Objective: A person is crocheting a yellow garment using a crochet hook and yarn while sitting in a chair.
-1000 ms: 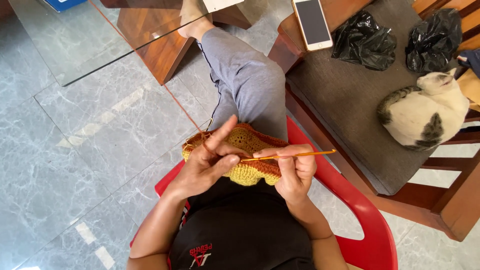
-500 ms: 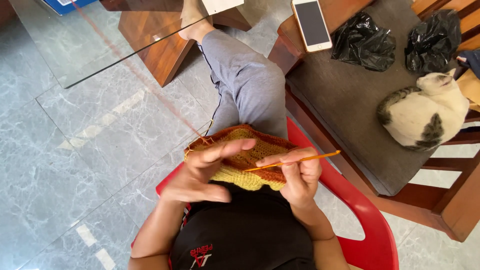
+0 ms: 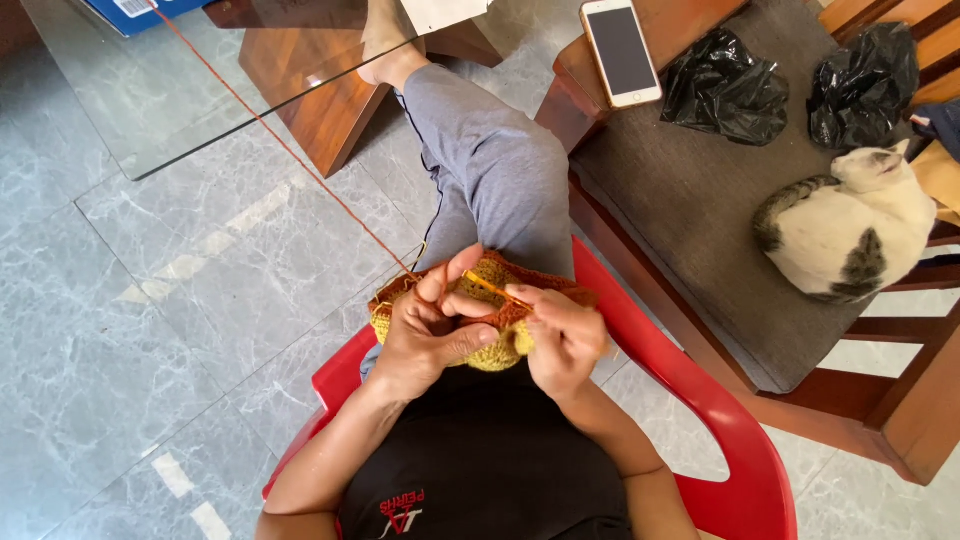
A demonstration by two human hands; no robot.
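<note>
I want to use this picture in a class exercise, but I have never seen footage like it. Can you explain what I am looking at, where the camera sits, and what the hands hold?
There is no machine here. The camera is worn on a person's head and looks straight down, so you see their own arms, lap and outstretched leg. The person sits in a red plastic chair. The left hand grips a yellow and orange crocheted piece, and the right hand holds a thin orange hook against it. An orange yarn strand runs from the work up across the grey floor towards a glass-topped table. On the cushioned wooden bench to the right lie a phone, two black plastic bags and a curled-up white and grey cat.
</note>
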